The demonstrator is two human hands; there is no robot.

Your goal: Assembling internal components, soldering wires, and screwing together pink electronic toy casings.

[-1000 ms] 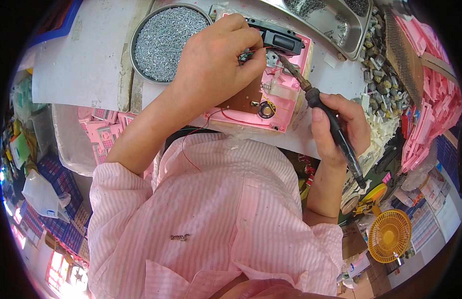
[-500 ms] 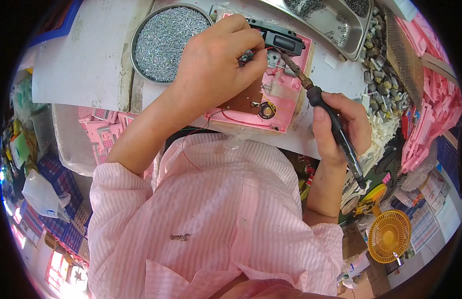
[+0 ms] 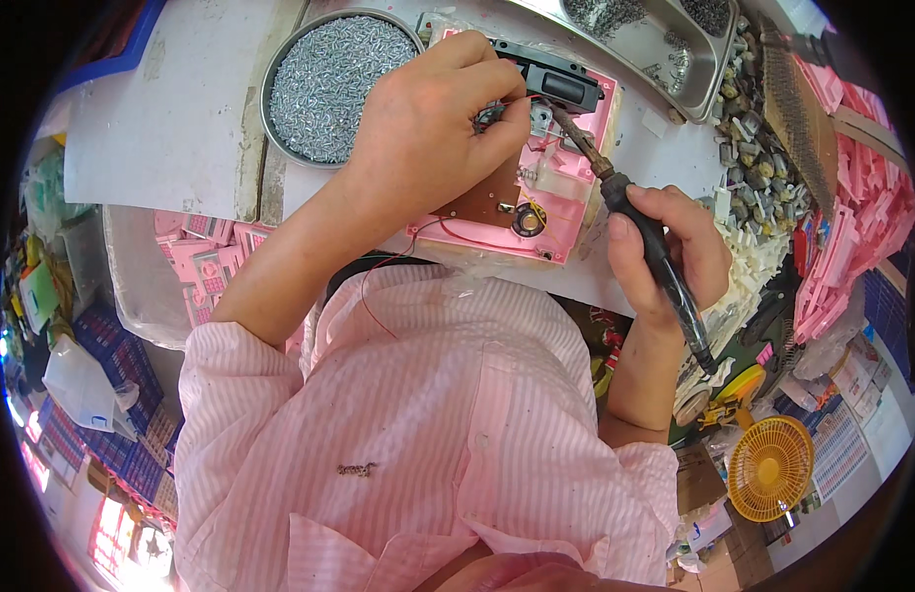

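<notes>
My left hand (image 3: 418, 123) reaches over a pink plastic housing (image 3: 561, 237) with electronic parts in it. Its thumb and fingers are pinched on a thin red wire (image 3: 533, 97) beside a black battery-holder-like part (image 3: 564, 89) at the far side. In my right hand (image 3: 699, 252) is a soldering iron (image 3: 663, 261) with a black handle. Its tip rests by the wire, close to my left fingertips; whether it touches is too small to tell. A brown board (image 3: 487, 197) and a small round part (image 3: 528, 219) lie in the housing. Another red wire (image 3: 367, 296) trails off its near edge.
A round metal tin (image 3: 324, 89) of small metal pins stands left of the housing. Beyond it is a divided steel tray (image 3: 709, 94). Small metal parts (image 3: 759, 163) and pink plastic pieces (image 3: 847, 237) pile up at the right. A bin (image 3: 142, 266) sits at the left.
My right hand and the soldering iron's handle have shifted slightly left. The tip stays by the black part, and my left hand is nearly still.
</notes>
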